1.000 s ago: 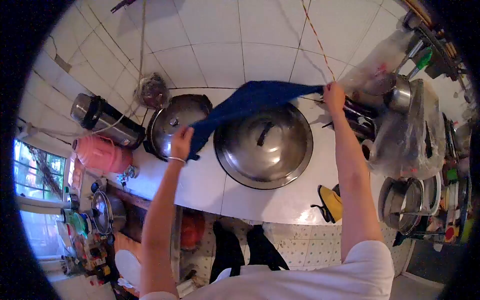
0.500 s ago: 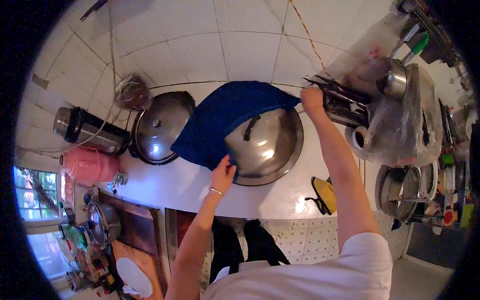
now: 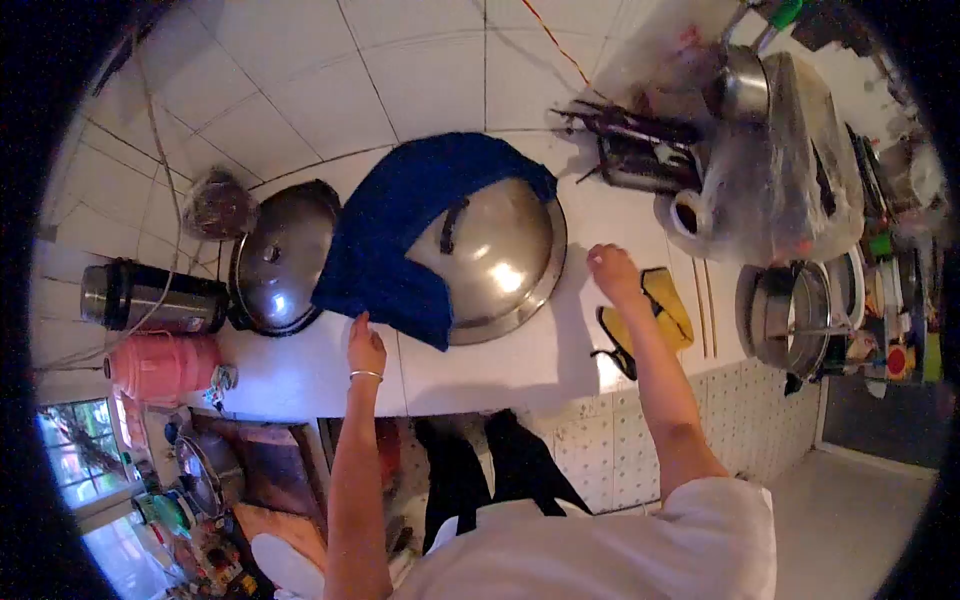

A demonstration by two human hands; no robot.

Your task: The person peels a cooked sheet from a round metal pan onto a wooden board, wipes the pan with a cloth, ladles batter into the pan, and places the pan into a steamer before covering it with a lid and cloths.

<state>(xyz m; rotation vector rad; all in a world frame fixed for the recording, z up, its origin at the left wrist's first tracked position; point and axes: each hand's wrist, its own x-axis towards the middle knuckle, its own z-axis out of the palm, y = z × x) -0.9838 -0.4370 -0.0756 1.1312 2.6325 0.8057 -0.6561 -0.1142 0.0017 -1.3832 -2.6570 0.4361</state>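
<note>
A dark blue towel (image 3: 385,240) lies draped over the left part of a large round metal lid (image 3: 500,270), leaving the lid's black handle (image 3: 453,225) bare. My left hand (image 3: 367,348), with a bangle at the wrist, is at the towel's lower left edge. Its fingers are apart and point up at the cloth; whether they touch it is hard to tell. Right of the lid, my right hand (image 3: 613,272) hovers over the white counter (image 3: 480,380), loosely bent and holding nothing visible. Just under it lies a yellow and black mitt-like thing (image 3: 665,308), partly hidden by my forearm.
A second lidded pan (image 3: 285,255) stands left of the towel, near a steel flask (image 3: 150,297) and a pink jug (image 3: 165,362). On the right are a dark rack (image 3: 650,150), chopsticks (image 3: 706,310), a plastic-covered pile (image 3: 790,170) and a round metal pan (image 3: 790,315).
My right hand has let go of the towel's right corner and come down toward the yellow mitt. The corner now rests on the lid. My left hand has shifted left along the towel's edge.
</note>
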